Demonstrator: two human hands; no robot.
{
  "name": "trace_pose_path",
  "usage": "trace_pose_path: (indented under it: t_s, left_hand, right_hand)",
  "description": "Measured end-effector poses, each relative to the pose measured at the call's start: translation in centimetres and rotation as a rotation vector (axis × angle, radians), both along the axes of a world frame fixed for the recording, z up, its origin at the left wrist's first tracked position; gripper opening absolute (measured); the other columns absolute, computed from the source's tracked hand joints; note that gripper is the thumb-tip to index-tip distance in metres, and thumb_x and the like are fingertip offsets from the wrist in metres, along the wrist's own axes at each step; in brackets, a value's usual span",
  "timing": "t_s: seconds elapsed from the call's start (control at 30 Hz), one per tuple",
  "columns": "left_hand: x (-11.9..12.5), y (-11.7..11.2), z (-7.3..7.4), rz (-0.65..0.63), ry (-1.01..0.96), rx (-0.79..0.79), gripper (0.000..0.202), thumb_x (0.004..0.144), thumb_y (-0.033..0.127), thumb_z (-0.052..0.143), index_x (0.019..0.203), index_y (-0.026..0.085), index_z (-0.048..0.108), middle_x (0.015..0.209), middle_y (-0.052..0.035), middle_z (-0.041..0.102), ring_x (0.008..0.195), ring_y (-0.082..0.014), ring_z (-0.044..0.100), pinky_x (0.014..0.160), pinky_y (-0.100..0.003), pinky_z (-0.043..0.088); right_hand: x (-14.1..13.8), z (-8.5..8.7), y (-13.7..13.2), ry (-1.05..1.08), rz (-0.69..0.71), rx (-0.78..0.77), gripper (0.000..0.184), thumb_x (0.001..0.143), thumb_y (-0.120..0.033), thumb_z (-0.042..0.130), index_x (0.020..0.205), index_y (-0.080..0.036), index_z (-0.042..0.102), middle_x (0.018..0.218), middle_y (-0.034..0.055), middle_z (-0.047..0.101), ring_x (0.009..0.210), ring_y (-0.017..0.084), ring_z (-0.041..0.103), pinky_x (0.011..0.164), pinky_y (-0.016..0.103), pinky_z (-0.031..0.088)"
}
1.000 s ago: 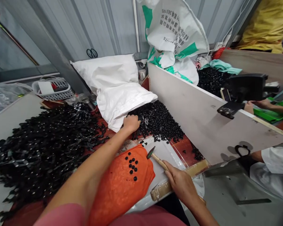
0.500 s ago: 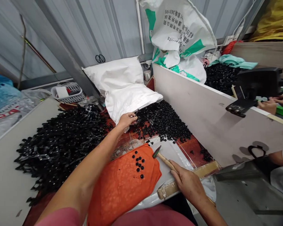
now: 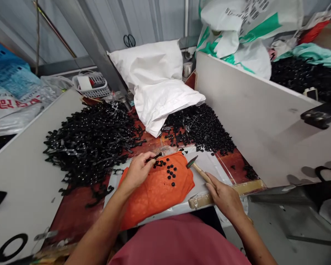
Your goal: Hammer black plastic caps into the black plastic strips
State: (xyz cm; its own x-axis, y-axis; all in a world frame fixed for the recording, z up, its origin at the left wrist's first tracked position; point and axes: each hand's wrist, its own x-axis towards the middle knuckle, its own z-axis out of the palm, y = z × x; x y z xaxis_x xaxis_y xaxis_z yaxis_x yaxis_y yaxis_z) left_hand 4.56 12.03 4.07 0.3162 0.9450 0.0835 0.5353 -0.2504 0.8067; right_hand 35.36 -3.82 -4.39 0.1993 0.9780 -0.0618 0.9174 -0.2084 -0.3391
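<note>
Fingers of the left hand (image 3: 138, 170) are pinching black pieces (image 3: 154, 158) over the orange cloth (image 3: 157, 187) at frame centre. Right hand (image 3: 226, 198) is gripping the hammer (image 3: 200, 170); keeping fingertips clear of its head seems wise.

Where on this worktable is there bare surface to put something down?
Bare patches: the grey board left of the strip pile, and the clear sheet between hammer and small-parts heap. The orange cloth under the left hand is crowded.

I counted two black heaps (image 3: 91, 138) (image 3: 201, 129), two white sacks (image 3: 160, 79), one orange cloth (image 3: 157, 189), one hammer (image 3: 198, 169), one basket (image 3: 92, 84) at eleven o'clock.
</note>
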Motion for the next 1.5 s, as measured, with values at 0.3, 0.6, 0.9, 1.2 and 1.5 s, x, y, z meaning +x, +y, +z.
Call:
trace_pose_path:
  t_s: [0.3, 0.6, 0.9, 1.2, 1.5]
  left_hand:
    - [-0.6, -4.4, -2.0, -0.102, 0.335, -0.086, 0.031, 0.098, 0.037, 0.045, 0.073, 0.022, 0.057, 0.078, -0.0027, 0.069, 0.075, -0.0196, 0.062, 0.071, -0.030, 0.041]
    - [0.7, -4.6, -4.1, -0.125, 0.373, -0.145, 0.036, 0.100, 0.041, 0.043, 0.071, 0.022, 0.055, 0.072, -0.0012, 0.066, 0.070, -0.0182, 0.061, 0.068, -0.028, 0.038]
    - [0.6, -4.7, -5.0, -0.103, 0.481, -0.136, 0.036, 0.100, 0.041, 0.043, 0.072, 0.022, 0.056, 0.074, -0.0033, 0.067, 0.073, -0.0199, 0.061, 0.069, -0.028, 0.034]
    - [1.2, -5.1, -4.9, -0.054, 0.504, -0.136, 0.033, 0.099, 0.037, 0.049, 0.073, 0.021, 0.061, 0.079, -0.0052, 0.073, 0.077, -0.0210, 0.066, 0.069, -0.028, 0.035]
    - [1.0, -5.4, -5.4, -0.047, 0.510, -0.113, 0.031, 0.100, 0.038, 0.051, 0.081, 0.023, 0.071, 0.084, -0.0070, 0.076, 0.080, -0.0223, 0.067, 0.070, -0.028, 0.037]
  right_hand:
    - [0.0, 0.0, 0.0, -0.087, -0.003, -0.012, 0.048, 0.105, -0.045, 0.044, 0.149, -0.032, 0.058, 0.108, 0.0061, 0.081, 0.085, 0.026, 0.078, 0.066, 0.031, 0.053]
    - [-0.5, 0.7, -0.1, -0.080, -0.032, -0.033, 0.048, 0.105, -0.046, 0.044, 0.149, -0.034, 0.058, 0.105, 0.0051, 0.082, 0.082, 0.026, 0.077, 0.065, 0.032, 0.051]
    - [-0.4, 0.3, -0.1, -0.064, -0.031, -0.010, 0.048, 0.104, -0.044, 0.048, 0.149, -0.034, 0.058, 0.106, 0.0052, 0.082, 0.082, 0.025, 0.077, 0.065, 0.030, 0.051]
    - [-0.9, 3.2, -1.1, 0.132, 0.092, 0.122, 0.046, 0.105, -0.038, 0.045, 0.149, -0.032, 0.058, 0.128, 0.0050, 0.076, 0.101, 0.023, 0.076, 0.079, 0.030, 0.058]
    - [-4.7, 5.1, -0.5, -0.029, 0.300, 0.104, 0.050, 0.109, -0.034, 0.039, 0.158, -0.032, 0.046, 0.096, 0.0038, 0.076, 0.077, 0.018, 0.071, 0.066, 0.026, 0.050]
